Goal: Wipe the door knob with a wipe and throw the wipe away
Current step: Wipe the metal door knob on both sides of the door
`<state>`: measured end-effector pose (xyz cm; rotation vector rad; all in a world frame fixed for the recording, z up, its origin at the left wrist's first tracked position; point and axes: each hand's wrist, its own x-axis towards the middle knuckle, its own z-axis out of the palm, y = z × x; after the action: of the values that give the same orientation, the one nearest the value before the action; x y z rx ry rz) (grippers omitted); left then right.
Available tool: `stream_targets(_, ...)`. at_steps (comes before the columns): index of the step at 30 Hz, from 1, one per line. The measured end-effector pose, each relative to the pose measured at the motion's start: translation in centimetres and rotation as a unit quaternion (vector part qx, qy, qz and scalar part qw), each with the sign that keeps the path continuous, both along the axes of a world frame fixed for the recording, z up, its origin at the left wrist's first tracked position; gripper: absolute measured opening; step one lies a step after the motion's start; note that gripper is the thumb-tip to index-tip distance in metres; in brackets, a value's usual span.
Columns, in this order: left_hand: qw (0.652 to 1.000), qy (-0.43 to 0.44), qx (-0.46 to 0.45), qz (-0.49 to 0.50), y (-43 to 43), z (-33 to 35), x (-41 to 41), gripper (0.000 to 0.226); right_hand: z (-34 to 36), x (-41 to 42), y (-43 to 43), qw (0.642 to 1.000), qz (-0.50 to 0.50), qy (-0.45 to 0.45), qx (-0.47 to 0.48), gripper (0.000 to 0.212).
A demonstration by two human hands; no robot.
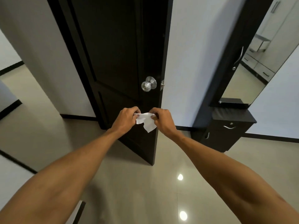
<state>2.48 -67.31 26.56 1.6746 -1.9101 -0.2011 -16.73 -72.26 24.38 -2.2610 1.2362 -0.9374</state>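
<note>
Head view: both arms reach forward, and the left hand (127,118) and right hand (162,120) each pinch 1 upper corner of a small white wipe (146,122) with curled fingers, so it hangs crumpled between them. The wipe is held below the silver door knob (148,84), apart from it, in front of the dark door (116,62). A dark cabinet (226,126) with a mirror (258,59) stands to the right.

Both hands pinch a white wipe (146,121), left hand (127,118) and right hand (162,121), below the silver door knob (148,84) on the dark door (116,54).
</note>
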Motion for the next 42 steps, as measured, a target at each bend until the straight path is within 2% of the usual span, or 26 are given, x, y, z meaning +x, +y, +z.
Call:
stream_targets(12, 0.999, 0.022, -0.025, -0.029, -11.0, 1.8, 2.1, 0.011, 1.4, 1.9, -9.5, 0.997, -0.056, -0.017, -0.046, 0.018)
stream_targets(19, 0.994, 0.034, -0.106, -0.021, -14.9, 2.1, 3.7, 0.010, 2.0, 4.7, -12.6, 0.981, -0.126, -0.062, -0.131, 0.022)
stream_targets(24, 0.989, -0.027, -0.113, -0.095, -16.1, 2.0, 5.0, 0.013, 1.4, 5.9, -11.9, 0.970, -0.140, -0.101, -0.170, 0.023)
stream_targets(30, 0.973, -0.060, -0.134, -0.177, -17.7, 1.6, 7.0, 0.016, -0.1, 8.1, -10.1, 0.957, -0.175, -0.162, -0.163, 0.018)
stream_targets(36, 0.959, -0.058, -0.132, -0.244, -19.3, 2.7, 9.1, 0.013, 0.7, 11.7, -8.8, 0.940, -0.230, -0.199, -0.155, 0.027)
stream_targets(42, 0.952, -0.027, -0.125, -0.279, -19.9, 3.0, 9.1, 0.014, 1.5, 13.1, -9.1, 0.911, -0.343, -0.179, -0.143, 0.014)
